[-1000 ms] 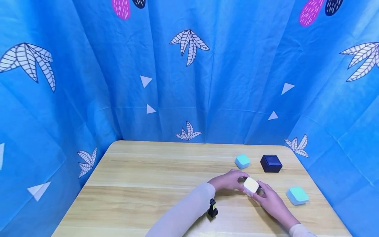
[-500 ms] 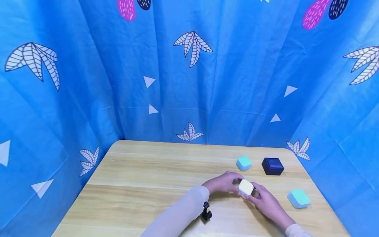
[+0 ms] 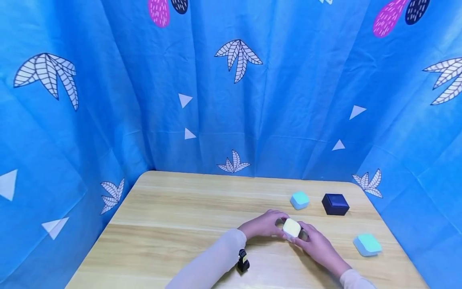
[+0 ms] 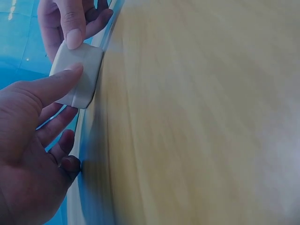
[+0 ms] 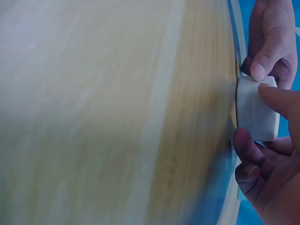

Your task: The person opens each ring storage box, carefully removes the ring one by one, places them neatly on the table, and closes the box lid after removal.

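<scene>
Both hands hold one small white box (image 3: 291,228) with rounded corners, low over the right half of the table. My left hand (image 3: 265,223) grips its left side; in the left wrist view the thumb lies across the box and the other fingers are beneath it. From the right, my right hand (image 3: 317,243) pinches the opposite side between thumb and fingers. A fine seam runs along the side of the white box (image 4: 86,70) in the left wrist view. Part of its underside is hidden by fingers.
Behind the hands stand a small turquoise box (image 3: 299,200) and a dark navy box (image 3: 335,204). Another turquoise box (image 3: 367,245) lies right of my right hand. A blue patterned curtain (image 3: 231,100) surrounds the wooden table (image 3: 173,212). My left wrist carries a black camera (image 3: 243,261).
Both hands have moved left across the table, carrying the white box between them. Their hold on it looks the same. The view has shifted slightly; the other boxes stay in place.
</scene>
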{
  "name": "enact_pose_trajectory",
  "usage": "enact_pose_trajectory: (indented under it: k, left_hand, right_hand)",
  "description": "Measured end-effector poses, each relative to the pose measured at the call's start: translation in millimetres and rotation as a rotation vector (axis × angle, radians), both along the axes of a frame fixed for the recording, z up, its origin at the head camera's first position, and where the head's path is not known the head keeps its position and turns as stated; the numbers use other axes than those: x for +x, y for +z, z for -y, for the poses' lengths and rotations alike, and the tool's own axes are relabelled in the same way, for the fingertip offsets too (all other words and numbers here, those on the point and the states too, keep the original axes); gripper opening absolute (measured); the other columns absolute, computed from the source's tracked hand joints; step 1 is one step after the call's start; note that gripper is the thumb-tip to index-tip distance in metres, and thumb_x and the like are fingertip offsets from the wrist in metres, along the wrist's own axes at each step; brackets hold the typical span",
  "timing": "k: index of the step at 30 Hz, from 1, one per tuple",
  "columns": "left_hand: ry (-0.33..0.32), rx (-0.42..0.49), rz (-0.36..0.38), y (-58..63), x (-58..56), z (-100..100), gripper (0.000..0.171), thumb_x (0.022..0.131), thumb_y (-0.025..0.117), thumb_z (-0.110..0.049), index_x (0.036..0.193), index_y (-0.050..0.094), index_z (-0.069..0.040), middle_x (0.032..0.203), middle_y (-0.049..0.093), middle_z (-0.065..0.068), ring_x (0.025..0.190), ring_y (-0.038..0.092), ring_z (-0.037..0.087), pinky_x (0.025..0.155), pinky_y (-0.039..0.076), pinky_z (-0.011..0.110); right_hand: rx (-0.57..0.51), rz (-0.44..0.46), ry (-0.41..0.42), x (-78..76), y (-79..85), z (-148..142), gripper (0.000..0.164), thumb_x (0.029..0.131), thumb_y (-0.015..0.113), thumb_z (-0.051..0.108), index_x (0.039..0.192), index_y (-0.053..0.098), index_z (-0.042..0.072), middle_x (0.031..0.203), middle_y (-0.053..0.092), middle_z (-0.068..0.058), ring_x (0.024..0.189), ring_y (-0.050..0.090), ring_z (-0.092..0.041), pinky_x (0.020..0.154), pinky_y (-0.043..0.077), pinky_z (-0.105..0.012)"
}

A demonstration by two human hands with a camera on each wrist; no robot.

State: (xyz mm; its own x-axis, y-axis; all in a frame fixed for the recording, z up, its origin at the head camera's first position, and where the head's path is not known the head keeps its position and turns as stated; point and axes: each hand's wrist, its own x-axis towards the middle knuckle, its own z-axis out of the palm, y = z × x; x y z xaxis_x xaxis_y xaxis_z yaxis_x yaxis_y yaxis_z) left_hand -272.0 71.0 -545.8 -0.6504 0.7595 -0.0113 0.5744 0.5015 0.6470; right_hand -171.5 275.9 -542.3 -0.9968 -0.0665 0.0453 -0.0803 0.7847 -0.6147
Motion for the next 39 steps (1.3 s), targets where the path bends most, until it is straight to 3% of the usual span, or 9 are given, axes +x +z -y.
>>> enact_pose_trajectory:
  k: [5, 8, 18, 25, 39]
  left_hand:
    - [0.024, 0.012, 0.019, 1.6, 2.9, 11.9, 0.062, 0.081, 0.084, -0.035, 0.137, 0.06, -0.026, 0.135, 0.06, -0.012, 0.128, 0.049, 0.01, 0.108, 0.042, 0.034]
    - [0.031, 0.017, 0.024, 0.5, 3.7, 18.6, 0.062, 0.08, 0.085, -0.035, 0.136, 0.06, -0.026, 0.134, 0.061, -0.012, 0.127, 0.05, 0.01, 0.108, 0.042, 0.034]
    - [0.095, 0.039, 0.054, -3.8, 6.2, 41.1, 0.062, 0.081, 0.084, -0.037, 0.137, 0.06, -0.027, 0.134, 0.06, -0.011, 0.128, 0.05, 0.011, 0.11, 0.042, 0.04]
    - [0.125, 0.064, 0.058, -2.6, 9.9, 58.0, 0.061, 0.079, 0.085, -0.036, 0.134, 0.061, -0.026, 0.132, 0.061, -0.011, 0.128, 0.051, 0.012, 0.111, 0.042, 0.042]
    - [0.204, 0.09, 0.058, -5.0, 17.3, 90.0, 0.059, 0.077, 0.086, -0.039, 0.129, 0.063, -0.026, 0.126, 0.062, -0.013, 0.125, 0.052, 0.014, 0.109, 0.043, 0.044]
  right_hand:
    - [-0.002, -0.001, 0.02, -2.9, 1.0, 9.0, 0.062, 0.086, 0.078, 0.04, 0.138, 0.058, 0.013, 0.133, 0.063, -0.019, 0.12, 0.061, -0.039, 0.098, 0.049, -0.06]
    - [-0.001, 0.008, 0.028, -4.5, 1.1, 14.4, 0.062, 0.085, 0.078, 0.041, 0.138, 0.059, 0.014, 0.132, 0.064, -0.015, 0.111, 0.065, -0.033, 0.094, 0.052, -0.056]
    - [-0.003, -0.003, 0.062, -11.8, 1.9, 33.4, 0.055, 0.084, 0.079, 0.041, 0.133, 0.062, 0.021, 0.127, 0.067, -0.006, 0.104, 0.065, -0.021, 0.088, 0.054, -0.047]
    - [-0.023, -0.011, 0.094, -14.9, 0.3, 45.2, 0.059, 0.085, 0.08, 0.036, 0.136, 0.061, 0.016, 0.131, 0.066, -0.011, 0.117, 0.063, -0.033, 0.097, 0.051, -0.056]
    - [-0.158, 0.034, 0.142, -24.1, -5.8, 66.9, 0.064, 0.083, 0.081, 0.038, 0.138, 0.06, 0.012, 0.133, 0.065, -0.014, 0.122, 0.06, -0.035, 0.102, 0.047, -0.058]
